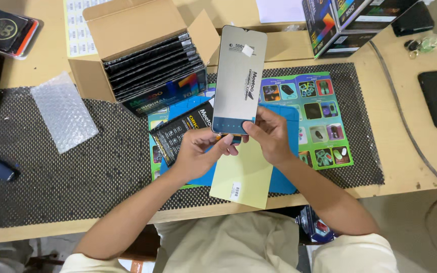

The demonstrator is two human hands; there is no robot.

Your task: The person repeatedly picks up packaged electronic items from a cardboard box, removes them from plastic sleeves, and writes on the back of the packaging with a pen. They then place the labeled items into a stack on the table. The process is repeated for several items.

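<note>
**Both hands on a phone screen panel**

The flat grey rectangular phone screen panel (pixel 239 81) is held upright over the middle of the desk, pinched at its near edge by both hands. Left hand (pixel 195 151) has fingers closed on the bottom left corner, right hand (pixel 270 135) grips the bottom right. Just under them lies a pale yellow sheet (pixel 243 177) on a blue mat (pixel 284 177). Far left sits an open cardboard box of black sleeves (pixel 145 55), and clear bubble wrap (pixel 62 111) further left.
</note>
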